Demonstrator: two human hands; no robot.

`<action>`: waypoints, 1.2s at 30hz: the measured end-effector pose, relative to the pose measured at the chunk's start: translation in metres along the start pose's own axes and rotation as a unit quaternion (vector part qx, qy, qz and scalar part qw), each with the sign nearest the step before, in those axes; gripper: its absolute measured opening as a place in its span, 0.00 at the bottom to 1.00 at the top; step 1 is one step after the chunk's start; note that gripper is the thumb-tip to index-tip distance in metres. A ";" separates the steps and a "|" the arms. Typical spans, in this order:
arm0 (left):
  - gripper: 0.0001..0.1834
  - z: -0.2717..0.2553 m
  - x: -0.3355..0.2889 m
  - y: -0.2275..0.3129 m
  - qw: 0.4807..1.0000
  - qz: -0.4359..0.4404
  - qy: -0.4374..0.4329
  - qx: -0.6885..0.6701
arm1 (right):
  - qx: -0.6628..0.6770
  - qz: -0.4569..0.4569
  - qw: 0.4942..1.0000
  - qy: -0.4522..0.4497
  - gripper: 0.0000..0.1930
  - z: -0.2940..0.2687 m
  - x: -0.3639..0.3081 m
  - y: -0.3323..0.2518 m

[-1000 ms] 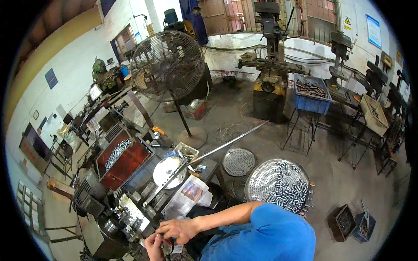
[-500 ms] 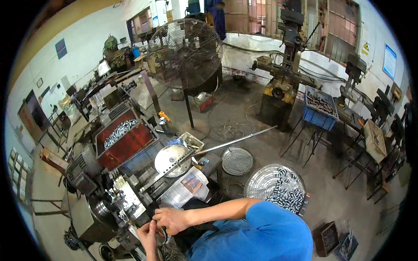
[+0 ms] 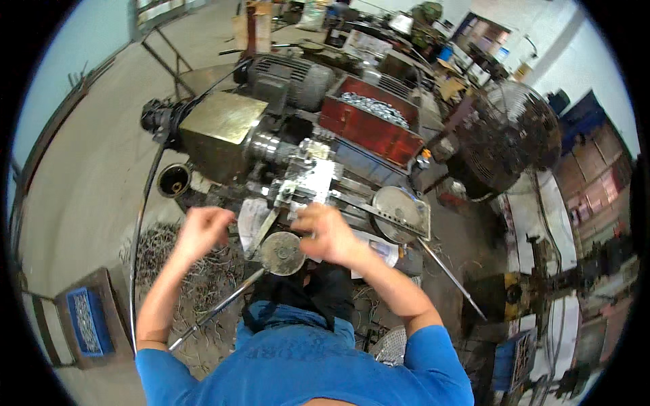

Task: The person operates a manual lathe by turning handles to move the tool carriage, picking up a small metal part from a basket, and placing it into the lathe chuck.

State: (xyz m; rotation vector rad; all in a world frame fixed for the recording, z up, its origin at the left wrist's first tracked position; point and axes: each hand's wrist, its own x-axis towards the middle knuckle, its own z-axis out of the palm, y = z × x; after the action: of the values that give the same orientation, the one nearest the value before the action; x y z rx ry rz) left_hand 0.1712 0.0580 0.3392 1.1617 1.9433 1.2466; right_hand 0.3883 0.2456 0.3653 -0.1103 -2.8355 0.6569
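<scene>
My left hand point(image 3: 205, 233) is raised beside the lathe-like machine point(image 3: 311, 177), its fingers curled and smeared by motion. Whether it holds anything does not show. My right hand point(image 3: 326, 233) hangs over the front of the bright metal carriage, fingers bent toward it. Blur hides whether it touches the carriage or grips a small part. Between and below the hands stands a round grey handwheel-like disc point(image 3: 282, 253). A flat metal bar point(image 3: 264, 233) slants up from it, next to a pale cloth or paper point(image 3: 252, 220).
A red bin of small metal parts point(image 3: 369, 111) stands behind the machine. Metal shavings point(image 3: 179, 271) cover the floor at left, near a long rod point(image 3: 217, 309). A blue tray of parts point(image 3: 88, 321) lies lower left; a big fan point(image 3: 508, 135) stands right.
My view has swung left and now faces the machine. My hands, close together before, are apart: the left at the machine's left side, the right over the carriage.
</scene>
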 end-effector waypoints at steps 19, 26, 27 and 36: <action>0.26 -0.124 -0.105 -0.161 0.918 -0.140 0.235 0.288 | -0.258 0.063 0.964 0.006 0.15 0.038 0.163 0.122; 0.21 -0.124 -0.101 -0.157 0.911 -0.157 0.226 0.307 | -0.201 0.084 0.976 0.011 0.10 0.035 0.167 0.113; 0.20 -0.125 -0.102 -0.157 0.894 -0.186 0.219 0.345 | -0.211 0.095 0.973 -0.002 0.10 0.034 0.170 0.110; 0.08 -0.286 -0.083 -0.234 0.719 -0.176 0.228 0.632 | -0.230 0.064 0.971 0.016 0.11 0.035 0.170 0.115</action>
State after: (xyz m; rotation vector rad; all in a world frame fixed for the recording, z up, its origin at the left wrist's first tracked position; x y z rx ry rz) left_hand -0.1044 -0.1845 0.2466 0.8824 3.3356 -0.2569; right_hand 0.2174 0.3546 0.3184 -0.3777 -2.9107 0.0053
